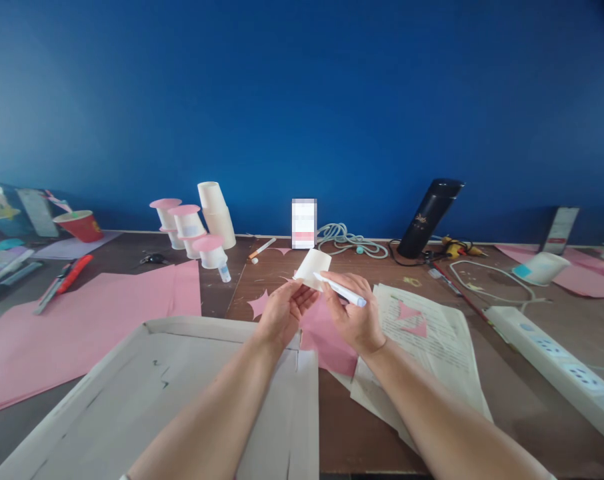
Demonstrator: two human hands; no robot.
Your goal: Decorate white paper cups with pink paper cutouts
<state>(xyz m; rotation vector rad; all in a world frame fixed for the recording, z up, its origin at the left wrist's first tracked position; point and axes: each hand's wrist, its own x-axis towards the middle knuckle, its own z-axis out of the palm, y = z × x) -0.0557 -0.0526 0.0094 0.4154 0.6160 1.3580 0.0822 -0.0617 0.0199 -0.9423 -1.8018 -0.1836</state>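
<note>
A white paper cup [313,268] lies tilted in my left hand [288,308], whose fingers curl under and around it. My right hand [355,310] grips a white marker [346,292] with a pale lavender end, and its tip points at the side of the cup. Both hands are above the table's middle, over a sheet of pink paper [327,333]. Whether the tip touches the cup, I cannot tell. To the left stand several white cups topped with pink paper discs [186,211], beside a tall stack of white cups [216,217].
A white box lid [182,400] covers the near left, with large pink sheets [107,313] and a red cutter [75,275] beyond. Printed pages [442,333] lie right, near a power strip [552,353]. A phone [303,225], cable [349,240] and black bottle [427,220] stand by the wall.
</note>
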